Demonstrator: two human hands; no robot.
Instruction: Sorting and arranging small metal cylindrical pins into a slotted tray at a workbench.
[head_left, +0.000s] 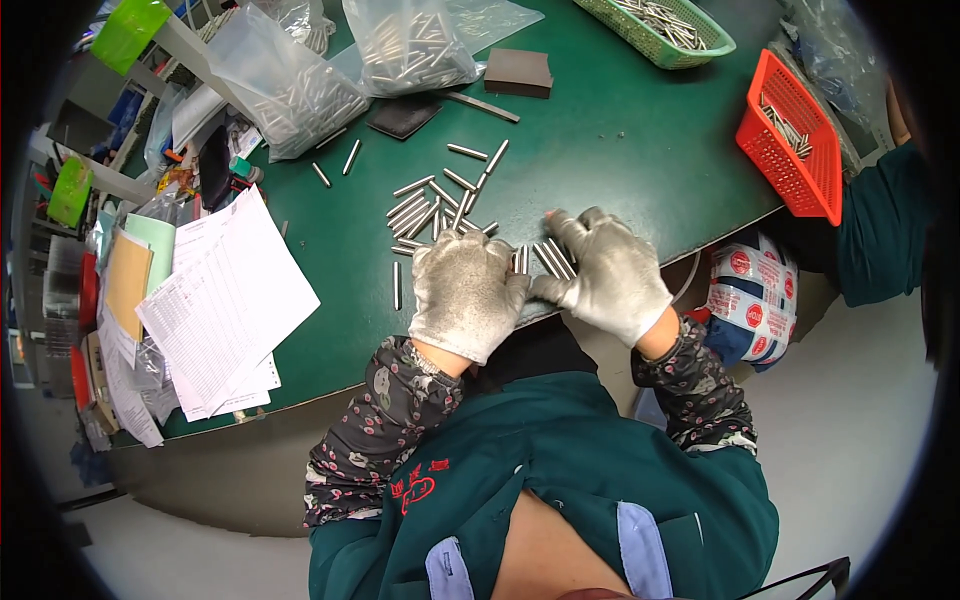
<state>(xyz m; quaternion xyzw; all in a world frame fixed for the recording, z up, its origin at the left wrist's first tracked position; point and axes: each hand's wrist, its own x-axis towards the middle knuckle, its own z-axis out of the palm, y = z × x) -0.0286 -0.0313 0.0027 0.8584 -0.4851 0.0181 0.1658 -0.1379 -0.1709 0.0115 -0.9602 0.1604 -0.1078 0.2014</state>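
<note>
A loose pile of short, shiny metal pins (408, 215) lies on the green tabletop in front of me. My left hand (465, 295), in a whitish work glove, rests at the pile's near edge. Its fingers curl downward, and whatever is beneath them is hidden. To its right, several pins (554, 259) lie side by side between the two hands. My right hand (612, 275), gloved too, leans over this row with thumb and forefinger apart on either side. One single pin (397, 286) lies left of my left hand.
Clear bags of pins (415, 50) stand at the back, near a dark block (518, 73) and a flat metal bar (483, 106). A green basket (690, 58) and a red basket (765, 140) hold more pins. Papers (230, 300) cover the left side. Another person's sleeve (880, 230) shows at right.
</note>
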